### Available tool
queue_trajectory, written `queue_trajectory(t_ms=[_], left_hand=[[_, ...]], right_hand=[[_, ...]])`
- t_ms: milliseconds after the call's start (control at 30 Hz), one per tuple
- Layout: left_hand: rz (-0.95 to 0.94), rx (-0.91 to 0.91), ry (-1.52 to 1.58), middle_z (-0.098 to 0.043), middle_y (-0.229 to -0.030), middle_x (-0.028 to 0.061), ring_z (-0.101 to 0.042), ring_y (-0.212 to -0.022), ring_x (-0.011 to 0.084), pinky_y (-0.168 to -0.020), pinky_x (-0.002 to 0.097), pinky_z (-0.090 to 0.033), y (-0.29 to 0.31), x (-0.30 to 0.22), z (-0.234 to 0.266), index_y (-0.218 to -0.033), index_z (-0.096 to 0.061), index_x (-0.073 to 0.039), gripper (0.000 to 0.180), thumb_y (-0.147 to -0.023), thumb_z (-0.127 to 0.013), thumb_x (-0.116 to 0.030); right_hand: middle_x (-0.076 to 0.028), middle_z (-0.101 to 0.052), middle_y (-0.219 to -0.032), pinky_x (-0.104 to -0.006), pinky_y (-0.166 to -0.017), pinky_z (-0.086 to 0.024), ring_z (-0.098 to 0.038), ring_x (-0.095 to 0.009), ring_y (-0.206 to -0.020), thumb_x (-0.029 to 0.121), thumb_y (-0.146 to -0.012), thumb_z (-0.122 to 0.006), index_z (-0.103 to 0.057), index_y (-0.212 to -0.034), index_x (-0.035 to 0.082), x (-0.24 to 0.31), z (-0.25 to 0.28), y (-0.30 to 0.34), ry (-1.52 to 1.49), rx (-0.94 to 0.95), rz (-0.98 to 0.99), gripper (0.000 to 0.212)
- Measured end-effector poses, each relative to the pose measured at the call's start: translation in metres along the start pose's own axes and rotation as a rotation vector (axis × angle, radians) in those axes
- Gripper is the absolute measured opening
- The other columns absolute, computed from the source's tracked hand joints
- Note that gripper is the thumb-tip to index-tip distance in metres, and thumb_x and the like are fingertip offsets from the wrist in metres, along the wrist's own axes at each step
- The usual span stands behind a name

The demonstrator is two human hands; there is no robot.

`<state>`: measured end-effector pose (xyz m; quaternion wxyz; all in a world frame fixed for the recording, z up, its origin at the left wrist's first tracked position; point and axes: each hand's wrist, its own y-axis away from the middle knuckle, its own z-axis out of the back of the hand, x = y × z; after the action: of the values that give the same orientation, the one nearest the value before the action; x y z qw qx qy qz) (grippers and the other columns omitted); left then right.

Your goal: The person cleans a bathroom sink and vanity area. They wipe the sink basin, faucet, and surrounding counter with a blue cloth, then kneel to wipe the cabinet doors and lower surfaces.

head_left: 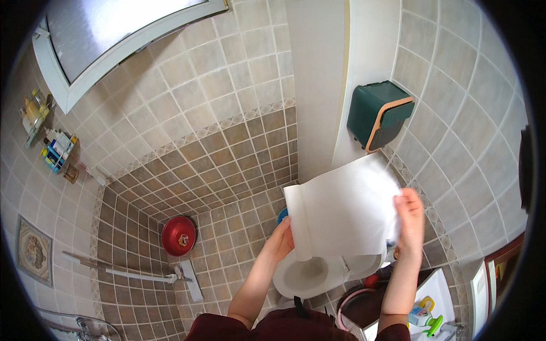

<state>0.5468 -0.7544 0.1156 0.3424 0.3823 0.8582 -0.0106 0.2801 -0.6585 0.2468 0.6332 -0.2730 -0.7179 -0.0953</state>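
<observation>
My left hand (280, 240) pinches the left edge of a wide white paper sheet (347, 210). My right hand (409, 215) grips the sheet's opposite edge, which is blurred. Stretched between both hands, the sheet has a fold along its left side and hangs above the toilet (305, 275). The toilet's bowl opening shows below the paper, while its back part is partly covered. Just beyond the sheet's far edge, a dark green box-shaped dispenser (375, 113) with a wood-coloured trim is fixed on the wall.
A red basin (178, 235) lies on the tiled floor to the left, near a long-handled floor squeegee (192, 281). At the lower right, a white washbasin (441, 295) holds a bottle with a green top (424, 317). Filled corner shelves (57, 150) hang at far left.
</observation>
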Motion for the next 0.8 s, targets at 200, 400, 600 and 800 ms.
queue_trajectory(t_ms=[200,400,600,800], left_hand=[[0.057,-0.098,-0.167,-0.055,-0.122,0.0087,-0.056,-0.108,0.0189,-0.089,0.0320,-0.046,0.026,0.015,-0.046,-0.133,-0.041,-0.005,0.048,-0.094,-0.048,-0.032],[-0.014,-0.070,-0.524,-0.056,-0.116,0.0085,-0.055,-0.103,0.0155,-0.086,0.0295,-0.045,0.036,0.002,-0.046,-0.128,-0.043,-0.003,0.045,-0.090,-0.057,-0.024],[0.145,0.039,-1.187,-0.055,-0.117,0.0164,-0.053,-0.107,0.0227,-0.091,0.0334,-0.042,0.036,0.017,-0.013,-0.133,-0.034,-0.001,0.070,-0.079,-0.071,-0.027],[0.051,0.547,-1.762,-0.050,-0.123,0.0200,-0.053,-0.110,0.0336,-0.091,0.0411,-0.043,0.026,0.034,-0.005,-0.138,-0.028,-0.005,0.072,-0.078,-0.064,-0.019]], right_hand=[[-0.016,-0.049,-0.126,-0.0397,-0.098,-0.040,-0.051,-0.027,-0.114,0.018,-0.093,-0.050,-0.037,-0.133,0.001,-0.018,-0.026,0.059,-0.537,0.016,0.136,0.045],[-0.020,-0.055,-0.121,-0.0365,-0.089,-0.045,-0.056,-0.031,-0.109,0.020,-0.087,-0.058,-0.038,-0.132,-0.002,-0.096,-0.072,0.109,0.090,0.279,-0.261,0.054],[-0.020,-0.065,-0.092,-0.0394,-0.075,-0.050,-0.064,-0.033,-0.085,0.037,-0.082,-0.062,-0.050,-0.122,0.000,-0.080,-0.048,0.118,0.902,0.644,-0.263,0.056],[-0.016,-0.066,-0.081,-0.0436,-0.070,-0.049,-0.063,-0.034,-0.078,0.043,-0.079,-0.058,-0.065,-0.097,0.005,-0.106,-0.023,0.138,1.232,1.053,-0.381,0.043]])
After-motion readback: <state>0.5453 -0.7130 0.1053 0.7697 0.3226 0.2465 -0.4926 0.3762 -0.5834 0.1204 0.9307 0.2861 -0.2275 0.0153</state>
